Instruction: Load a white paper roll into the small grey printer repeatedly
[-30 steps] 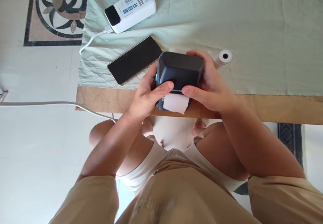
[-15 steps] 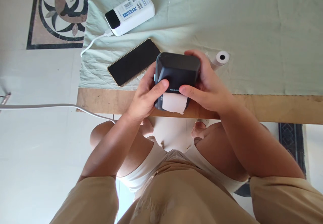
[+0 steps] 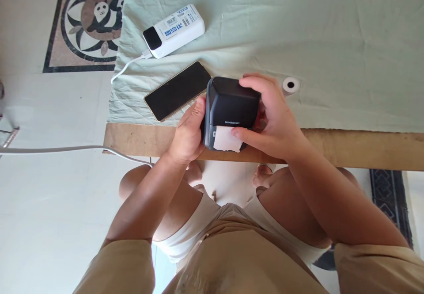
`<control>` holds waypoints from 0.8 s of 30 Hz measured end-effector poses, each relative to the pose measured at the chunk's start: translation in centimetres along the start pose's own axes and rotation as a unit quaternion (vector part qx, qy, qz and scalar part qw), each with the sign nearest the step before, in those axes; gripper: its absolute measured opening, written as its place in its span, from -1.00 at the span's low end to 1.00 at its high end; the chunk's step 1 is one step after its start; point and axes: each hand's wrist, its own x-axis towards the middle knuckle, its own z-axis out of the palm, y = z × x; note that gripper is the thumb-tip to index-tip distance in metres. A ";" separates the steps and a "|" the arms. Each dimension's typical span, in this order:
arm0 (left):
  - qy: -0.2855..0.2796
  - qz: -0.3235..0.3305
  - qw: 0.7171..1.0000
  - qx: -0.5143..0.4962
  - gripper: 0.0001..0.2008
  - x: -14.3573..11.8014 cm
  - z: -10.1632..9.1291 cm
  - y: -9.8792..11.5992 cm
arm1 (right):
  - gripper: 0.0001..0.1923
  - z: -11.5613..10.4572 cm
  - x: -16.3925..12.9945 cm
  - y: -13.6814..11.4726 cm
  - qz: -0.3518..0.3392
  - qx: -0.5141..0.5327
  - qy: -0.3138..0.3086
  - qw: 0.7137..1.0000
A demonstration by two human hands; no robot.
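Note:
A small dark label printer sits at the near edge of the table, gripped from both sides. My left hand clasps its left side, thumb lying along that face. My right hand wraps its right side and top, with the thumb on the front beside a strip of white paper that sticks out of the printer's slot. A small white paper roll lies on the cloth just right of my right hand.
A pale green cloth covers the table, whose bare wooden edge faces me. A black phone lies left of the printer. A white power bank with a white cable sits behind it. My knees are under the table edge.
My left thumb has slid off the printer's front to its left side. The printer has settled lower towards the table edge, and the view has shifted slightly.

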 end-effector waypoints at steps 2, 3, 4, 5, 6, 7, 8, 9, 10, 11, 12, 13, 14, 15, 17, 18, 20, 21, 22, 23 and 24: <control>-0.026 -0.004 1.000 -0.011 -0.57 0.3 -0.2 -0.2 | -0.25 0.1 0.3 0.0 0.002 -0.006 0.015 1.000; -0.034 -0.007 0.999 -0.015 -0.57 0.4 -0.2 -0.2 | -0.25 0.1 0.4 -0.1 0.004 -0.017 0.029 0.999; -0.037 -0.007 0.999 -0.018 -0.58 0.4 -0.1 -0.1 | -0.25 0.1 0.6 -0.2 0.005 -0.030 0.045 0.999; -0.038 -0.008 0.999 -0.019 -0.59 0.5 0.0 0.0 | -0.24 0.1 0.8 -0.3 0.008 -0.042 0.056 0.998; -0.034 -0.007 0.999 -0.018 -0.60 0.4 0.1 0.2 | -0.24 0.1 0.9 -0.5 0.011 -0.051 0.061 0.997; -0.030 -0.007 0.999 -0.017 -0.61 0.4 0.2 0.4 | -0.22 0.0 1.0 -0.7 0.013 -0.056 0.059 0.997; -0.027 -0.008 0.999 -0.017 -0.62 0.3 0.4 0.6 | -0.20 0.0 1.0 -1.0 0.013 -0.059 0.047 0.997; -0.025 -0.009 0.999 -0.020 -0.62 0.3 0.5 0.7 | -0.20 -0.1 1.1 -1.2 0.012 -0.062 0.034 0.997; -0.022 -0.010 0.999 -0.024 -0.62 0.2 0.5 0.9 | -0.20 -0.2 1.1 -1.4 0.011 -0.066 0.021 0.998; -0.021 -0.011 0.999 -0.029 -0.61 0.2 0.5 0.9 | -0.20 -0.2 1.1 -1.5 0.010 -0.071 0.011 0.997; -0.019 -0.009 0.999 -0.034 -0.60 0.2 0.5 1.0 | -0.22 -0.3 1.2 -1.5 0.009 -0.075 0.007 0.997; -0.018 -0.007 0.999 -0.038 -0.60 0.2 0.5 1.0 | -0.23 -0.3 1.2 -1.5 0.008 -0.078 0.008 0.997; -0.017 -0.006 0.999 -0.038 -0.61 0.2 0.5 1.0 | -0.24 -0.3 1.2 -1.5 0.005 -0.079 0.017 0.997; -0.016 -0.011 0.999 -0.039 -0.62 0.3 0.5 1.0 | -0.25 -0.3 1.3 -1.4 0.003 -0.081 0.031 0.996; -0.027 -0.034 0.998 -0.040 -0.60 0.4 0.5 0.9 | -0.34 -0.3 1.3 -1.6 0.007 -0.100 0.064 0.993; -0.036 -0.041 0.998 -0.041 -0.58 0.4 0.5 0.9 | -0.42 -0.3 1.3 -1.8 0.014 -0.113 0.085 0.990; -0.052 -0.039 0.997 -0.043 -0.60 0.4 0.4 0.8 | -0.55 -0.4 1.3 -2.5 0.028 -0.133 0.133 0.982; -0.056 -0.030 0.997 -0.039 -0.64 0.4 0.3 0.7 | -0.60 -0.5 1.4 -2.9 0.033 -0.129 0.159 0.978; -0.058 -0.017 0.998 -0.030 -0.67 0.4 0.1 0.6 | -0.64 -0.5 1.4 -3.3 0.035 -0.111 0.179 0.977; -0.058 -0.010 0.998 -0.021 -0.69 0.4 0.0 0.4 | -0.67 -0.5 1.6 -3.6 0.034 -0.086 0.195 0.976; -0.058 -0.009 0.998 -0.011 -0.70 0.4 -0.2 0.3 | -0.69 -0.5 1.7 -3.8 0.032 -0.059 0.208 0.976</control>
